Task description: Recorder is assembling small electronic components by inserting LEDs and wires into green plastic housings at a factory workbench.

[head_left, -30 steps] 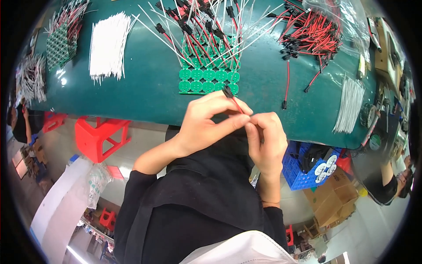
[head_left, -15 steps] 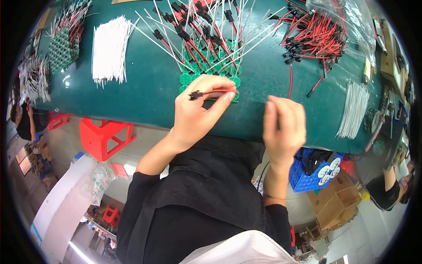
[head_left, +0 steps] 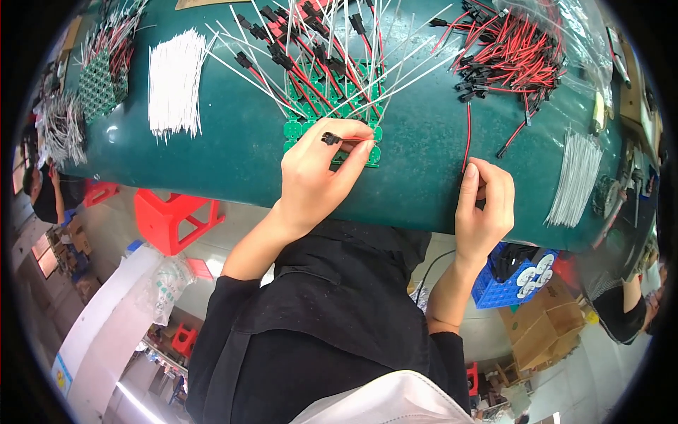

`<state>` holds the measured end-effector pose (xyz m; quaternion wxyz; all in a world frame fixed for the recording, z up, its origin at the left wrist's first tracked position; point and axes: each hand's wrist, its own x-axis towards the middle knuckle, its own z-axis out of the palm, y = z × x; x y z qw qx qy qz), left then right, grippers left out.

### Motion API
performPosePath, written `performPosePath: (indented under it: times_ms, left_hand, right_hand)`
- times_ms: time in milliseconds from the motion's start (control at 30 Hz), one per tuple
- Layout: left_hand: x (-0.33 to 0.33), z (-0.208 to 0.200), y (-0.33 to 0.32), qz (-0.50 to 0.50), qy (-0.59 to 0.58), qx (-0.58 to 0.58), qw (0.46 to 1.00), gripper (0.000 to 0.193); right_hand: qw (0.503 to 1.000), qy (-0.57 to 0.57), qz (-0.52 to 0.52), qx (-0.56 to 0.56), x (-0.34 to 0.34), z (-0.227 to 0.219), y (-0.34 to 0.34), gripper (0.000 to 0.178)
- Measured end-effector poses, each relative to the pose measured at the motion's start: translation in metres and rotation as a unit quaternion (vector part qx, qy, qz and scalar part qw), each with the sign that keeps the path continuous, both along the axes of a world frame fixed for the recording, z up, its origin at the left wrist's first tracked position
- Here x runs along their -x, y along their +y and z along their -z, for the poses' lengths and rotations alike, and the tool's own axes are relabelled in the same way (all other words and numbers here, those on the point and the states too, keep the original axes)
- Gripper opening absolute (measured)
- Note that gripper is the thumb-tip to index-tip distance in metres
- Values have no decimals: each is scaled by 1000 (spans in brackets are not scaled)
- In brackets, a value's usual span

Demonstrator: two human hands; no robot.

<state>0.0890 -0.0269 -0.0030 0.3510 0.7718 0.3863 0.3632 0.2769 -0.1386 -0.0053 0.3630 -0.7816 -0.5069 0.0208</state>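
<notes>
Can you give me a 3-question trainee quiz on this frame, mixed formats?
1. True or false: the left hand pinches a black connector over the green board panel.
2. Multiple choice: the right hand touches
A. a blue crate
B. a single red wire lying on the green mat
C. the bundle of white wires
3. Fill in: under the table, on the person's left, stands a red ____.

Key: 1 true; 2 B; 3 stool.
</notes>
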Motion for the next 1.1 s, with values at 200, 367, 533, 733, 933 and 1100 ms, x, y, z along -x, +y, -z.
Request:
performPosePath:
  times_ms: [200,367,533,733,933,1100]
  left_hand:
    - [-2,1,-1,-5,6,-18,1000,19]
    - [-2,3,-2,-8,12,-45,999,20]
    - [-2,2,-3,-11,17,-41,999,20]
    - [-1,5,-2,-19,-29,-8,999,17]
    - [1,4,0,-2,15,-56,998,18]
    - [1,5,1,3,9,-71,997,19]
  right_hand:
    - [1000,0,2,6,-1,2,1,11]
    - [1000,5,0,4,-2,5,3,11]
    - [1000,13,4,7,-1,4,4,11]
    - [1000,4,4,6,-1,6,4,12]
    - [1000,0,5,3,-2,6,4,12]
    - [1000,13,7,4,0,6,4,12]
